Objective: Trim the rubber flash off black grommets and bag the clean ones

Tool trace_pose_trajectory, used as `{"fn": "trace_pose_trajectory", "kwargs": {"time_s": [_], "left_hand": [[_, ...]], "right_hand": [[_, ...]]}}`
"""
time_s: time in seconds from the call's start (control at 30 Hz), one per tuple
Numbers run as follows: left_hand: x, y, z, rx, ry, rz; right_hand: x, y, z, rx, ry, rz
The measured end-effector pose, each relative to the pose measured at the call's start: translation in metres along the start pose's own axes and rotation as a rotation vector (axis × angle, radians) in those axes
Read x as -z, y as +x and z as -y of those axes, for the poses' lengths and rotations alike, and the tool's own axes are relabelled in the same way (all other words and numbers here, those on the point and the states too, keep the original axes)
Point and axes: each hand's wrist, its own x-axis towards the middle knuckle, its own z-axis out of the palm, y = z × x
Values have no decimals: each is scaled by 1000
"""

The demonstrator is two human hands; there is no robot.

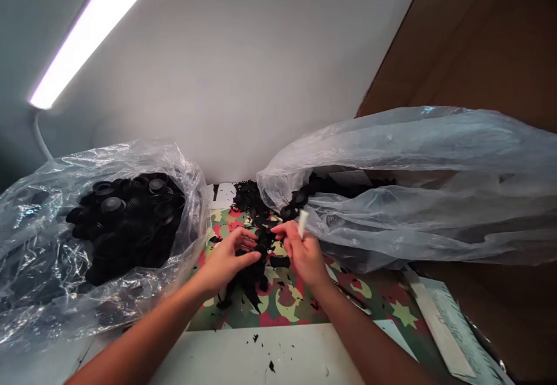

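Note:
My left hand [228,257] and my right hand [302,251] meet over a small black rubber part [264,238], both pinching it from either side. A small white tool [303,222] sticks up from my right fist. Under the hands lies a heap of black trimmings [252,277] on a star-patterned mat [287,301]. A clear plastic bag [39,269] at the left holds a pile of round black rubber caps [130,216]. A second, larger clear bag [413,199] at the right has a few black caps [300,198] at its mouth.
A white wall stands close behind, with a lit tube lamp [87,31] at upper left. Brown cardboard [491,48] rises at the right. A white board [261,356] covers the near table, and papers [448,321] lie at the lower right. More black scraps [248,196] are piled by the wall.

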Motion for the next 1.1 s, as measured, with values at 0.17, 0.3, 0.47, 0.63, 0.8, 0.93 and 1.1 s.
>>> {"fn": "trace_pose_trajectory", "kwargs": {"time_s": [0.17,0.3,0.47,0.63,0.8,0.93,1.1], "left_hand": [[10,-11,-7,179,-515,-22],[11,-14,-2,132,-614,-32],[16,-14,4,50,-722,-53],[19,-15,4,40,-683,-127],[17,-20,5,93,-584,-97],[15,-21,6,0,-352,-105],[15,-18,6,-210,-88,-84]], "right_hand": [[-2,-7,6,-15,132,-100],[-3,-5,21,46,135,-14],[-15,3,41,322,-70,105],[-24,4,27,330,-124,70],[-23,-1,20,341,-44,352],[-28,-1,20,303,-42,495],[-31,0,14,200,-37,391]]}}
